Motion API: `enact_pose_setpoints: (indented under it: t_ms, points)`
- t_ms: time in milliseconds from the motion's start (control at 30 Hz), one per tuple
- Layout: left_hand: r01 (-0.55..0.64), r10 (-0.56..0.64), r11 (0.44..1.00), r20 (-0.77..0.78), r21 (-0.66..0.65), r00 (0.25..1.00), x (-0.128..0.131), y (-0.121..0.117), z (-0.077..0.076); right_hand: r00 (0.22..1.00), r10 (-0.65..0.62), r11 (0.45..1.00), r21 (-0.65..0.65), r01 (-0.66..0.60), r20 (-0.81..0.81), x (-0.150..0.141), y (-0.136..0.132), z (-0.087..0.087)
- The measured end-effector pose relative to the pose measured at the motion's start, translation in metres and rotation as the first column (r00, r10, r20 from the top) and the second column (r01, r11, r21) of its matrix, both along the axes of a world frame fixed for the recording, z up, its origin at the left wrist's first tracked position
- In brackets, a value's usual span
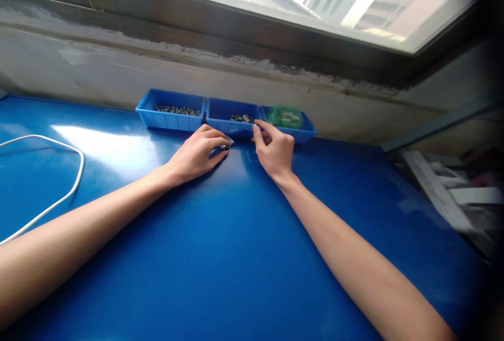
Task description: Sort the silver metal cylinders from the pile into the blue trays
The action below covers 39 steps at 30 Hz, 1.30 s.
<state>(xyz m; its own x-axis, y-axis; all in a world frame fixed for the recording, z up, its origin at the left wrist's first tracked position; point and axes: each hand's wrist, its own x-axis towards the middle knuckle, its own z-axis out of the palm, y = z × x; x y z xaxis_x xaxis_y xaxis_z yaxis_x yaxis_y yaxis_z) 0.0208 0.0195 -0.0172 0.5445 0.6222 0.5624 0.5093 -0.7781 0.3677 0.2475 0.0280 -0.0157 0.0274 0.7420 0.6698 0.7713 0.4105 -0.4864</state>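
My left hand (200, 152) holds a small metal part (227, 144) between thumb and fingers, just above the table in front of the middle blue bin (232, 127). That part is too small to name more exactly. My right hand (275, 149) is at the front right corner of the middle bin, thumb and forefinger pinched close together near its rim. Whether anything is between those fingertips I cannot make out. Inside the middle bin lie several small grey metal pieces (241, 118).
The left blue bin (169, 119) contains many small metal pieces. A green mesh bag (285, 117) fills the right blue bin (309, 132). A white cable (81, 168) curves over the blue table (220, 257) at left. Behind the bins are a wall and window.
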Motion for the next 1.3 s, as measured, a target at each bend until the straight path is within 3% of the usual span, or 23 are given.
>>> enact_pose_setpoints:
  t_ms: [400, 667, 800, 1033, 1167, 1300]
  points:
    - [-0.068, 0.069, 0.998, -0.054, 0.017, 0.996, 0.001, -0.004, 0.002, 0.977, 0.191, 0.981, 0.025, -0.194, 0.094, -0.006, -0.009, 0.005]
    - [0.012, -0.009, 0.999, -0.069, 0.041, 0.998, 0.001, -0.005, 0.004, 0.967, 0.236, 0.972, -0.004, -0.236, 0.094, -0.006, -0.010, 0.006]
    - [-0.019, 0.020, 0.999, -0.053, 0.031, 0.998, 0.001, -0.006, 0.003, 0.963, 0.254, 0.967, -0.004, -0.255, 0.094, -0.007, -0.010, 0.006]
    - [-0.083, 0.092, 0.994, 0.151, -0.071, 0.984, 0.002, -0.009, 0.005, 0.958, 0.271, 0.962, -0.008, -0.272, 0.093, -0.007, -0.011, 0.006]
    - [-0.037, 0.110, 0.977, 0.342, -0.212, 0.933, 0.003, -0.009, 0.008, 0.955, 0.281, 0.959, -0.002, -0.282, 0.100, -0.007, -0.011, 0.007]
    - [0.053, 0.154, 0.919, 0.478, -0.391, 0.865, 0.002, -0.006, 0.009, 0.940, 0.317, 0.948, -0.020, -0.317, 0.124, -0.007, -0.013, 0.007]
